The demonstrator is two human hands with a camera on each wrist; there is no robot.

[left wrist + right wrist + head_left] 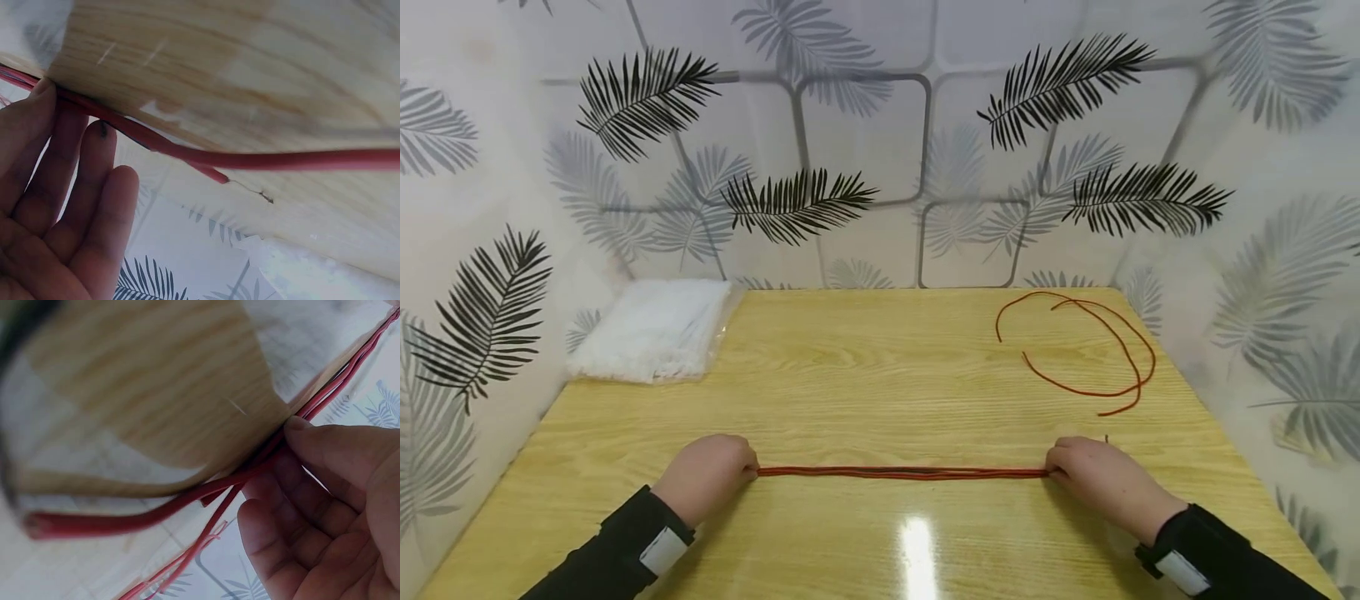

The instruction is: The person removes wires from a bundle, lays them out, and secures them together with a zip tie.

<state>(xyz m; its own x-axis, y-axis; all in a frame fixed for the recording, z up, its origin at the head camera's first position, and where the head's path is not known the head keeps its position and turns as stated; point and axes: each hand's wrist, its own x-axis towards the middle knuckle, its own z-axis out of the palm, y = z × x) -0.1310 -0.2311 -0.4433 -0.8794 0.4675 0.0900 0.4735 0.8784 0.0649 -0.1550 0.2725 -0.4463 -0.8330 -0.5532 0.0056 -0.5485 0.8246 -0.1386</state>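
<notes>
A bundle of thin red and black wires runs straight from side to side low over the table. At its left end, the left hand pinches it between thumb and fingers. The right hand grips the right end the same way. In the left wrist view, the thumb lies on the bundle, and a red wire end with a bare strand sticks out past the fingers. Loose red ends also stick out beyond the right hand in the right wrist view.
Two or so loose red wires lie in curves at the back right of the wooden table. A clear plastic bag with white contents sits at the back left. Leaf-patterned sheeting rises behind the table and along its sides.
</notes>
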